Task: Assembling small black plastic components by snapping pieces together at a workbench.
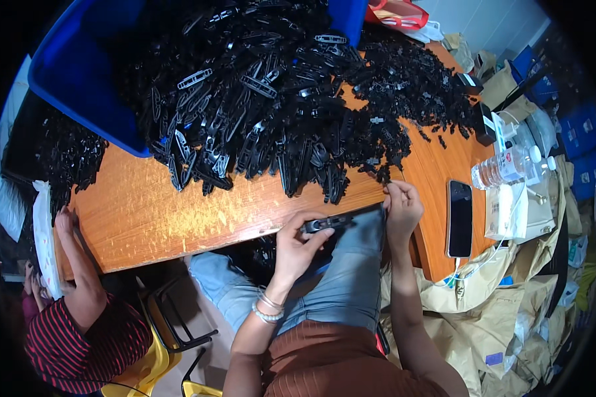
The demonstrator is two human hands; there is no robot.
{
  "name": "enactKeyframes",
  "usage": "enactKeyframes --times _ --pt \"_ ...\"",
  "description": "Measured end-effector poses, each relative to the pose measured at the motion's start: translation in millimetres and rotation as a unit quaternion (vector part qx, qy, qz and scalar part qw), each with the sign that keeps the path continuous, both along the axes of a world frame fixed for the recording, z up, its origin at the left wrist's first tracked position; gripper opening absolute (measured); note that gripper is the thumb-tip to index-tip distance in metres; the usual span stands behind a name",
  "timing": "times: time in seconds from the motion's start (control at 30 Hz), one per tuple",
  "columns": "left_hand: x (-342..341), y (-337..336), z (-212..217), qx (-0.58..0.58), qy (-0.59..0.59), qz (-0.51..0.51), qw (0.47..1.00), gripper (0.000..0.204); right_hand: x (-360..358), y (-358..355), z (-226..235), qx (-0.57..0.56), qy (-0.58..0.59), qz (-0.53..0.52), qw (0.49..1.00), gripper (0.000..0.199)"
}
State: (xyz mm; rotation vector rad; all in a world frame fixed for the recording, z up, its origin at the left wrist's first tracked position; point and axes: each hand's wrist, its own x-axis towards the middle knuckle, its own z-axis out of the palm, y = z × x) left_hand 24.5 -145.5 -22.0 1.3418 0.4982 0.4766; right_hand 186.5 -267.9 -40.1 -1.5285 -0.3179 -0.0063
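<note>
My left hand, with bracelets at its wrist, grips an oblong black plastic piece between thumb and fingers, above my lap and just off the table's front edge. To its right, my right hand is closed in a pinch at the table edge. Its fingertips are by the near end of a pile of small black plastic parts; whatever they hold is too small to make out. A large heap of longer black plastic pieces spreads over the table beyond my hands.
A blue bin lies tipped at the far left of the wooden table. On the right are a phone on a cable and a water bottle. Another person in a striped top sits at the left, near more black parts.
</note>
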Motion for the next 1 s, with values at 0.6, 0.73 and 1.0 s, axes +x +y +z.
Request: enactKeyframes --times 0.6,0.73,1.0 --pt "75 23 29 0.084 -0.02 -0.149 0.985 0.024 9 -3 16 0.032 0.028 0.091 0.995 0.009" --pt "48 16 35 -0.036 -0.012 -0.117 0.992 0.029 -20 -6 51 0.038 -0.018 0.104 0.994 0.01" --pt "12 -2 40 -0.093 -0.123 -0.046 0.987 0.053 -61 7 63 0.008 0.046 0.184 0.982 0.008"
